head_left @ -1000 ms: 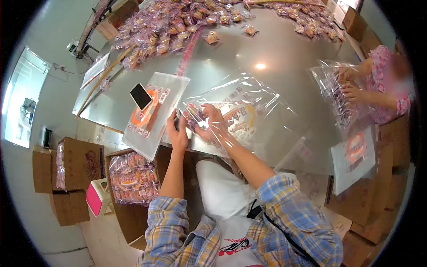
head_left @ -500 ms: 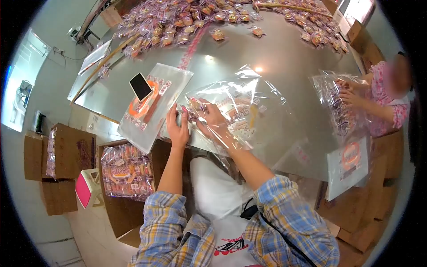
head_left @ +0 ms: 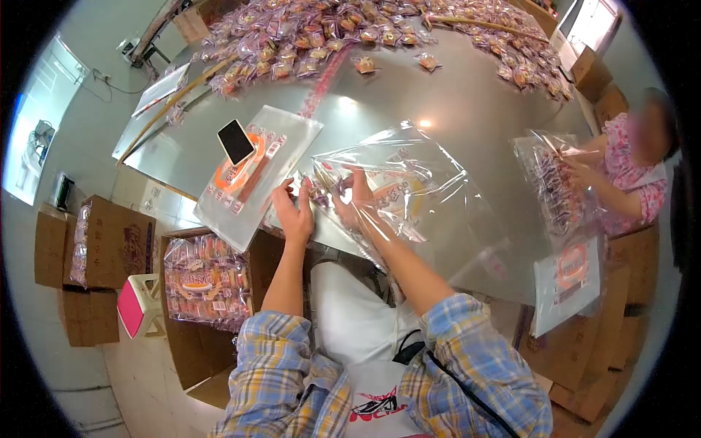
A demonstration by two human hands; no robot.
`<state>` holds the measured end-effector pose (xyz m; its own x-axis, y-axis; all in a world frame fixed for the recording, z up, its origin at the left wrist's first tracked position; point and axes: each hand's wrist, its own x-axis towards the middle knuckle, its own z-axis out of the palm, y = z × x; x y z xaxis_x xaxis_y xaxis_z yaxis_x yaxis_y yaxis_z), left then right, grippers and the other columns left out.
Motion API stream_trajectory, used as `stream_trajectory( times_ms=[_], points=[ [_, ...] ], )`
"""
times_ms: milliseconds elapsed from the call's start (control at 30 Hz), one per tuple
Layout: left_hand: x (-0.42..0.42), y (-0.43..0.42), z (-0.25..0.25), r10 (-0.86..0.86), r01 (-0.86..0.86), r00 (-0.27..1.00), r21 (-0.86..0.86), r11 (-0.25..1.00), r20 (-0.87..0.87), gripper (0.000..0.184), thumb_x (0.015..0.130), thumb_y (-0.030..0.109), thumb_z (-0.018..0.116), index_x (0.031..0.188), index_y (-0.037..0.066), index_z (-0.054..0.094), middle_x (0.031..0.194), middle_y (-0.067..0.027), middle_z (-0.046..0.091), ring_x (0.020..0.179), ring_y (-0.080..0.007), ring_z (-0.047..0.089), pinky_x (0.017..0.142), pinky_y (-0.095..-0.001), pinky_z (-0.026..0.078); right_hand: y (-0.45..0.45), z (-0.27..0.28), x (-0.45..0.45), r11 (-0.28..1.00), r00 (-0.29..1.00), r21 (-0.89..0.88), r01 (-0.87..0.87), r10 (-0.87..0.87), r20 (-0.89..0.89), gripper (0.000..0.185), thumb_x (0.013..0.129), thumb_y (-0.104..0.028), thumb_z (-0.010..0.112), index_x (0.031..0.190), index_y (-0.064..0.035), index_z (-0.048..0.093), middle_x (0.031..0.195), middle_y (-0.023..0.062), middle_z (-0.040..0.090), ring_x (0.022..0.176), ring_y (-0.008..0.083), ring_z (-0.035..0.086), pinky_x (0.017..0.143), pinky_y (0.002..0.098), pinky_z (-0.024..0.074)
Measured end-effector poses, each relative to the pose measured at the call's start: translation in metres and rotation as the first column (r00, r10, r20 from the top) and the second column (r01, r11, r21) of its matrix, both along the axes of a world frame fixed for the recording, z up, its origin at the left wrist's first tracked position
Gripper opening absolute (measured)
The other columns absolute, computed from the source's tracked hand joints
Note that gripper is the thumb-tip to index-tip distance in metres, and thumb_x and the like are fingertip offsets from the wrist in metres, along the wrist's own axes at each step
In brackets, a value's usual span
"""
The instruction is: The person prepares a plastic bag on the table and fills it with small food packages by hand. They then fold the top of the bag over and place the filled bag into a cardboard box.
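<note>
My right hand (head_left: 355,202) is inside a large clear plastic bag (head_left: 438,193) with orange and white print. Its thumb and fingers are spread beside a few small purple-and-clear wrapped snacks (head_left: 318,191). On the other side of these snacks, my left hand (head_left: 295,210) has its fingers apart, the thumb close to the wrappers. The clear film and its glare partly blur the snacks, and I cannot tell how firmly either hand touches them. Left of my hands lies a stack of flat printed bags (head_left: 274,135) with a phone (head_left: 236,141) on top.
Many wrapped snacks (head_left: 292,44) are heaped along the far side of the metal table (head_left: 467,95). At right, a co-worker (head_left: 621,175) handles a filled bag (head_left: 551,186) near another bag stack (head_left: 566,285). A carton of packed bags (head_left: 204,281) and a stool (head_left: 140,305) stand lower left.
My right hand's fingers have spread apart beside the snacks. The clear bag has shifted and its film opened out to the right. My left hand stays close by, its fingers slightly more bent.
</note>
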<state>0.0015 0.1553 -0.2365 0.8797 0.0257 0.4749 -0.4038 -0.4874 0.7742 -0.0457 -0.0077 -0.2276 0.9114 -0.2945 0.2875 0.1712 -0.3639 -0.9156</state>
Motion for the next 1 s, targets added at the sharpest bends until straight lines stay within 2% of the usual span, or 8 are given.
stream_trajectory(
  times_ms=[300, 400, 467, 600, 733, 767, 933, 1000],
  points=[
    [0.006, 0.001, -0.011, -0.032, 0.033, 0.999, -0.112, 0.993, 0.014, 0.028, 0.104, 0.019, 0.057, 0.120, -0.003, 0.059, 0.093, -0.0083, 0.061, 0.081, -0.0182, 0.058, 0.078, -0.0332, 0.049, -0.024, 0.047, 0.002, 0.973, 0.950, -0.148, -0.180, 0.133, -0.283, 0.047, 0.088, -0.016, 0.075, 0.132, -0.0043, 0.063, 0.121, 0.0192, 0.070, 0.104, 0.0321, 0.069, 0.093, 0.0412, 0.0547],
    [0.000, -0.003, -0.006, -0.008, -0.010, 0.998, -0.264, 0.964, -0.066, 0.027, 0.105, 0.022, 0.055, 0.113, -0.003, 0.058, 0.087, -0.0107, 0.061, 0.078, -0.0205, 0.058, 0.076, -0.0356, 0.049, -0.019, 0.036, 0.001, 0.952, 0.992, -0.286, -0.108, 0.083, -0.095, 0.056, 0.087, -0.020, 0.076, 0.138, -0.0069, 0.059, 0.122, 0.0193, 0.069, 0.106, 0.0359, 0.067, 0.097, 0.0448, 0.0520],
    [0.000, 0.000, -0.007, 0.092, -0.094, 0.996, -0.179, 0.979, -0.020, 0.027, 0.106, 0.024, 0.053, 0.107, -0.003, 0.058, 0.083, -0.0128, 0.059, 0.077, -0.0224, 0.057, 0.075, -0.0376, 0.048, -0.016, 0.042, -0.009, 0.924, 0.980, -0.368, -0.103, 0.031, -0.195, 0.064, 0.087, -0.020, 0.075, 0.146, -0.0077, 0.051, 0.131, 0.0229, 0.064, 0.117, 0.0400, 0.061, 0.105, 0.0469, 0.0463],
    [0.002, 0.003, -0.012, 0.205, -0.204, 0.977, -0.033, 0.978, 0.056, 0.032, 0.106, 0.022, 0.050, 0.086, -0.003, 0.054, 0.080, -0.0217, 0.057, 0.074, -0.0379, 0.055, 0.070, -0.0472, 0.042, -0.030, -0.003, -0.038, 0.864, 0.987, -0.497, 0.082, 0.000, 0.161, 0.056, 0.088, -0.018, 0.072, 0.139, -0.0024, 0.055, 0.136, 0.0256, 0.059, 0.128, 0.0404, 0.055, 0.112, 0.0485, 0.0426],
    [0.001, -0.002, -0.006, 0.207, -0.206, 0.977, -0.028, 0.978, 0.044, 0.037, 0.105, 0.019, 0.050, 0.078, -0.005, 0.051, 0.076, -0.0246, 0.056, 0.073, -0.0434, 0.052, 0.067, -0.0508, 0.038, -0.106, 0.012, -0.154, 0.914, 0.960, -0.302, -0.272, 0.280, -0.017, 0.018, 0.077, -0.004, 0.067, 0.092, -0.0038, 0.076, 0.095, 0.0131, 0.074, 0.088, 0.0305, 0.070, 0.079, 0.0371, 0.0565],
    [0.000, -0.003, -0.003, 0.196, -0.198, 0.980, -0.038, 0.980, -0.044, 0.037, 0.105, 0.022, 0.050, 0.078, -0.004, 0.052, 0.073, -0.0244, 0.055, 0.071, -0.0439, 0.052, 0.067, -0.0507, 0.038, -0.117, 0.031, -0.173, 0.948, 0.929, -0.243, -0.205, 0.267, 0.256, 0.015, 0.071, 0.001, 0.061, 0.078, -0.0034, 0.073, 0.072, 0.0097, 0.069, 0.062, 0.0275, 0.066, 0.061, 0.0358, 0.0530],
    [0.006, 0.002, -0.013, 0.200, -0.196, 0.972, 0.045, 0.980, -0.124, 0.038, 0.103, 0.025, 0.050, 0.081, -0.005, 0.057, 0.072, -0.0260, 0.056, 0.068, -0.0417, 0.053, 0.065, -0.0474, 0.040, -0.222, 0.040, -0.239, 0.930, 0.917, 0.303, 0.209, -0.294, 0.271, 0.016, 0.084, 0.001, 0.053, 0.085, -0.0026, 0.068, 0.076, 0.0028, 0.065, 0.061, 0.0143, 0.059, 0.056, 0.0288, 0.0482],
    [0.007, 0.006, 0.004, 0.104, -0.113, 0.982, -0.051, 0.992, -0.157, 0.039, 0.101, 0.023, 0.050, 0.077, -0.007, 0.056, 0.068, -0.0250, 0.056, 0.061, -0.0337, 0.052, 0.065, -0.0440, 0.042, -0.252, 0.067, -0.210, 0.906, 0.894, 0.150, 0.395, -0.417, 0.162, 0.011, 0.088, -0.002, 0.059, 0.097, -0.0010, 0.066, 0.082, 0.0027, 0.063, 0.071, 0.0132, 0.060, 0.066, 0.0278, 0.0497]
  ],
)
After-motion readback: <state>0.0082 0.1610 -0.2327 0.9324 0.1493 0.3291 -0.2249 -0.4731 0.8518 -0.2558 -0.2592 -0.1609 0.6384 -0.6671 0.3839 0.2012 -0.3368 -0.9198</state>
